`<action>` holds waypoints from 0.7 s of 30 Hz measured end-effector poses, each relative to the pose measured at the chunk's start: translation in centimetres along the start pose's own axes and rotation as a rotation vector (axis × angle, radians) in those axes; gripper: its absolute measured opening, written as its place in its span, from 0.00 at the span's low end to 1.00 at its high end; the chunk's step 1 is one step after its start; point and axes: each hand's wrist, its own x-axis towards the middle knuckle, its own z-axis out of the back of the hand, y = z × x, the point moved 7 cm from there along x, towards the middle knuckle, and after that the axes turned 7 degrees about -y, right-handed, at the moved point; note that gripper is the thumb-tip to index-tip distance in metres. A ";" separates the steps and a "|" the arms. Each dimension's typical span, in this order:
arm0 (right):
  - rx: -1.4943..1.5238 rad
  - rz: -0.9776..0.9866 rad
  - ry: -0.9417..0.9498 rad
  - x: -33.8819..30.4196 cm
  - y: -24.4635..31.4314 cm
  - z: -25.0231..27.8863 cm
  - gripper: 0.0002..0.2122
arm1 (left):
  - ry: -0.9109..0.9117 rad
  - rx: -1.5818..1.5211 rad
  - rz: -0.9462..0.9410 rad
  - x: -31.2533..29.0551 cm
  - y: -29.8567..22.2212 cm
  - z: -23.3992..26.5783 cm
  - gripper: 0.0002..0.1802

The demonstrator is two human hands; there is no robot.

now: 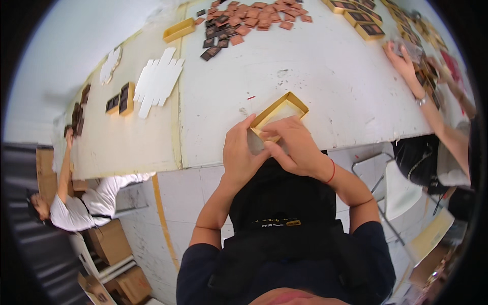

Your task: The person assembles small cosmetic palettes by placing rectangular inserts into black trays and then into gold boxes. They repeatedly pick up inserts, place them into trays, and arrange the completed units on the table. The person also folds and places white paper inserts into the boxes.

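A shallow gold cardboard box (272, 108), its top uncovered, lies at the table's near edge in front of me. Along its left side and near corner, my left hand (239, 155) is curled around the wall, thumb stretched toward the right. My right hand (295, 145) bends over the near end, its fingers partly inside the box and its thumb by the near corner. Both hands grip that end, and they hide much of the near wall. A red string circles my right wrist.
Small flat brown and black squares (254, 20) are heaped at the far middle, beside another gold box (179, 31). White cut-out card sheets (158, 76) and gold boxes with dark inserts (126, 99) lie left. Filled gold boxes (368, 30) stand far right, near co-workers' hands (401, 61).
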 end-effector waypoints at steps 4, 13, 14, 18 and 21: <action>-0.233 0.156 -0.084 2.7 2.0 4.8 0.32 | 0.116 -0.075 -0.020 0.0 0.5 0.9 0.39; 0.054 -0.207 0.170 0.0 -4.8 2.9 0.46 | 0.239 -0.170 -0.093 0.7 0.0 1.6 0.35; 0.046 -0.157 0.122 0.2 -3.9 2.8 0.46 | 0.247 -0.188 -0.080 1.1 0.4 2.0 0.33; -0.046 -0.011 0.008 1.9 -2.3 3.0 0.40 | -0.202 -0.120 0.035 8.5 6.1 9.8 0.48; -0.139 -0.017 0.015 1.5 -2.2 3.0 0.33 | -0.423 0.303 -0.116 14.2 10.7 14.9 0.62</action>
